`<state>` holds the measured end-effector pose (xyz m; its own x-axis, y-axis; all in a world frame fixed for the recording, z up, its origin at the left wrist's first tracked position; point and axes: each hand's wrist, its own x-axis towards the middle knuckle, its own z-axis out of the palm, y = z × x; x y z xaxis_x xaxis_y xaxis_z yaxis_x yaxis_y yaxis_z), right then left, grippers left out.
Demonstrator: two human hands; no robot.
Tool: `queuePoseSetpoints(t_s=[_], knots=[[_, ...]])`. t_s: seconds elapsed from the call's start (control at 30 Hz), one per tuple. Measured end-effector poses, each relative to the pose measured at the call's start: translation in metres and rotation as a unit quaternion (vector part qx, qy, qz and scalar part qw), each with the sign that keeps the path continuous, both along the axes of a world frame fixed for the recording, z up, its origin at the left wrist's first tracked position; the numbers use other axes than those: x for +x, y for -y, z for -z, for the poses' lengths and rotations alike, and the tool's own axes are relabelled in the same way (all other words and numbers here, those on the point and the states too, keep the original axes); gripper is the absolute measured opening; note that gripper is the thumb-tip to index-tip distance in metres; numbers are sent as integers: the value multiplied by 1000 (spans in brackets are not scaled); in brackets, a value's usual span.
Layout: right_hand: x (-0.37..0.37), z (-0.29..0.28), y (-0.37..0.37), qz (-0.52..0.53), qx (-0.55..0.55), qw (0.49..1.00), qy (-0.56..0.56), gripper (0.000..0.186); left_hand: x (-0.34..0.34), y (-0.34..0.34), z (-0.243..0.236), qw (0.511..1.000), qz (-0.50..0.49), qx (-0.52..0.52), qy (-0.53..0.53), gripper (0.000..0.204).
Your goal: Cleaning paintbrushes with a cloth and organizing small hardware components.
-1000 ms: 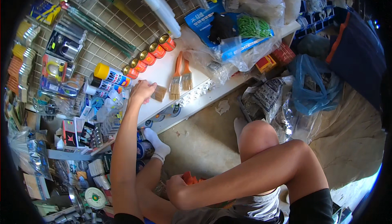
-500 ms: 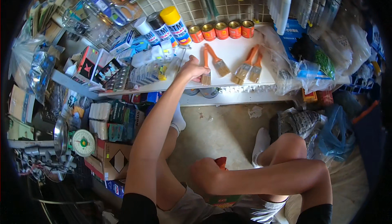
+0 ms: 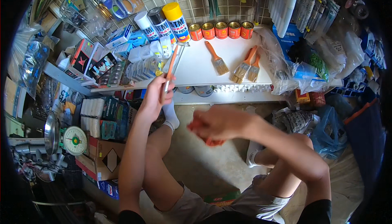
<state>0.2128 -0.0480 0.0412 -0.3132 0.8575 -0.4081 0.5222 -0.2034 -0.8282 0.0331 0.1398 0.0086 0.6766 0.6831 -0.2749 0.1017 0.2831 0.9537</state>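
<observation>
My left hand [image 3: 153,99] is closed on a paintbrush [image 3: 172,62], its orange handle pointing up in front of the white shelf [image 3: 194,69]. In my right hand [image 3: 230,122], blurred by motion, is a crumpled red cloth [image 3: 207,139]; this hand is right of the brush and apart from it. A single paintbrush [image 3: 216,59] lies on the shelf, bristles toward me. To its right, two more paintbrushes [image 3: 245,65] lie close together, partly overlapping.
Several small orange-red cans [image 3: 221,31] line the back of the shelf beside spray cans [image 3: 175,20]. Boxes [image 3: 83,58] crowd the left; plastic bags [image 3: 281,66] cover the right end. Below stand a green dial scale [image 3: 75,140] and a cardboard box [image 3: 108,158].
My left hand has lifted one paintbrush off the shelf and drawn it back to the left. My right hand has risen from my lap with the red cloth.
</observation>
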Motion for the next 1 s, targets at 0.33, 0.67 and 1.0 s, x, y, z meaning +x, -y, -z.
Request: queuePoseSetpoints(t_s=[0.33, 0.67, 1.0], knots=[[37, -15, -8, 296, 384, 874, -28, 25, 11, 64, -5, 988, 8, 151, -12, 29], [35, -3, -30, 190, 609, 717, 281, 19, 30, 79, -2, 980, 121, 150, 42, 30], [57, -4, -27, 309, 572, 720, 240, 22, 77, 42, 14, 986, 15, 153, 59, 33]])
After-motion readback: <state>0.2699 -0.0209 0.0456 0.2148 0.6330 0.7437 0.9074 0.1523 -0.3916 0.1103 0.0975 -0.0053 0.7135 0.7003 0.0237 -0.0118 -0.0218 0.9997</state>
